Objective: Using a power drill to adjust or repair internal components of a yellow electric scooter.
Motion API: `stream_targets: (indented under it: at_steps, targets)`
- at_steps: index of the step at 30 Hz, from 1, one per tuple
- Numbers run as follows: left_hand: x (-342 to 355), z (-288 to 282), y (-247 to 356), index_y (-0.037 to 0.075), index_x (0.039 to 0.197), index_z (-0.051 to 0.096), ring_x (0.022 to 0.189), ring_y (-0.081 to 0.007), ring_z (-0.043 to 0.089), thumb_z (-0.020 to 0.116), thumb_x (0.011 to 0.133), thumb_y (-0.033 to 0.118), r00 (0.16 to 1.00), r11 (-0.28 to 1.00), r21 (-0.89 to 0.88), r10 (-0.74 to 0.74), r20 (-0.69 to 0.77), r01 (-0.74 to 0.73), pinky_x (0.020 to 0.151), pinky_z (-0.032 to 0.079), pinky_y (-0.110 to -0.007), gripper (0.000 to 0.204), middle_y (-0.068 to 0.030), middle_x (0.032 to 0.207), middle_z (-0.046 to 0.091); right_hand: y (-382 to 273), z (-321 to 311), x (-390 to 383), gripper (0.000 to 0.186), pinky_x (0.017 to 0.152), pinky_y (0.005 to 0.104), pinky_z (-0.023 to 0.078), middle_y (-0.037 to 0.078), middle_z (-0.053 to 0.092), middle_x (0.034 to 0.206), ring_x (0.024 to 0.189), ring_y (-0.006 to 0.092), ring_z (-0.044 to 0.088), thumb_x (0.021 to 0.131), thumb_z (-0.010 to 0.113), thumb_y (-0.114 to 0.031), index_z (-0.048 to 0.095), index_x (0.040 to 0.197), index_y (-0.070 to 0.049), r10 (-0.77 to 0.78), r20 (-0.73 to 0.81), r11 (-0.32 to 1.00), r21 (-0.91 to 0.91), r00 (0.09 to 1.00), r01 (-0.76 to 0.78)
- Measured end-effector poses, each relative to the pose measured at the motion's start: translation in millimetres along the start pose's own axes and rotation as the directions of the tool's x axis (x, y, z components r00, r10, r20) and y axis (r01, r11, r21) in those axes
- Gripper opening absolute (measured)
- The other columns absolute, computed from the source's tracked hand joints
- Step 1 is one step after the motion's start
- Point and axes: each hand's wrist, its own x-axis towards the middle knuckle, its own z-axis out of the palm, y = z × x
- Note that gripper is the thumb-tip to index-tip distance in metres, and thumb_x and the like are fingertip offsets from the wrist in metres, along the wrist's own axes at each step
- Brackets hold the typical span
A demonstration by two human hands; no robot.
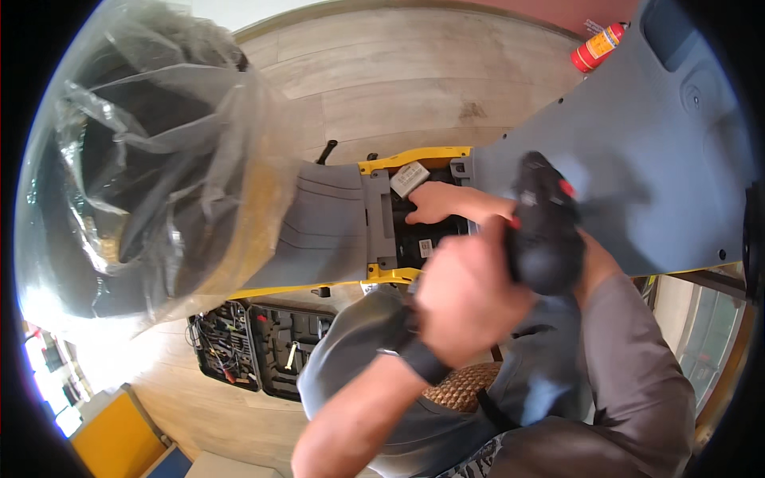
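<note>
1. Drill [546,239] is held in left hand [474,299]; a slip could drop it on right hand [434,203].
2. Right hand's grip I cannot tell; labelled box [409,178], at upper left corner of compartment [434,153], might be knocked.
</note>
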Motion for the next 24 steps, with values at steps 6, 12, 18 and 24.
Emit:
stream_targets:
  at_steps: [6, 12, 18, 24]
  targets:
    - [28, -65, -15, 0.000, 0.092, 0.066, 0.069, -0.0284, 0.070, 0.075, 0.078, 0.017, 0.951, 0.942, -0.131, -0.308, 0.033, 0.310, 0.063, 0.053, -0.037, 0.024, -0.0165, 0.075, 0.068, -7, -22, -63, 0.037, 0.090, 0.0422, 0.051, 0.020, 0.069, 0.109, 0.104, 0.0346, 0.066, 0.091, 0.058, -0.033, 0.069, 0.106, -0.001, -0.065, -0.228, 0.912, 0.381, 0.972, 0.150]
    - [38, -91, -71, -0.002, 0.116, 0.064, 0.056, -0.0088, 0.054, 0.063, 0.083, -0.001, 0.946, 0.982, -0.027, -0.188, -0.262, 0.188, 0.051, 0.044, -0.026, 0.033, -0.0063, 0.089, 0.070, -47, -26, -174, 0.025, 0.078, 0.0367, 0.053, 0.013, 0.069, 0.098, 0.089, 0.0262, 0.067, 0.090, 0.063, -0.019, 0.063, 0.107, -0.001, 0.178, -0.277, 0.829, 0.558, 0.944, 0.007]
    - [43, -69, -113, -0.008, 0.126, 0.056, 0.048, -0.0076, 0.045, 0.060, 0.083, 0.000, 0.869, 0.969, -0.174, -0.237, -0.434, 0.177, 0.043, 0.033, -0.021, 0.044, -0.0028, 0.073, 0.056, -23, 20, -165, 0.018, 0.076, 0.0421, 0.051, 0.014, 0.065, 0.090, 0.088, 0.0319, 0.064, 0.087, 0.064, -0.014, 0.061, 0.100, -0.003, 0.130, -0.333, 0.887, 0.461, 0.934, 0.041]
    - [37, -71, -140, -0.016, 0.130, 0.047, 0.048, -0.0097, 0.047, 0.060, 0.084, 0.006, 0.833, 0.870, -0.336, -0.463, -0.304, 0.361, 0.045, 0.037, -0.022, 0.052, -0.0129, 0.084, 0.061, -17, 22, -128, 0.013, 0.072, 0.0382, 0.050, 0.008, 0.057, 0.081, 0.079, 0.0273, 0.058, 0.083, 0.066, -0.013, 0.057, 0.089, -0.006, 0.024, -0.467, 0.939, 0.313, 0.884, 0.141]
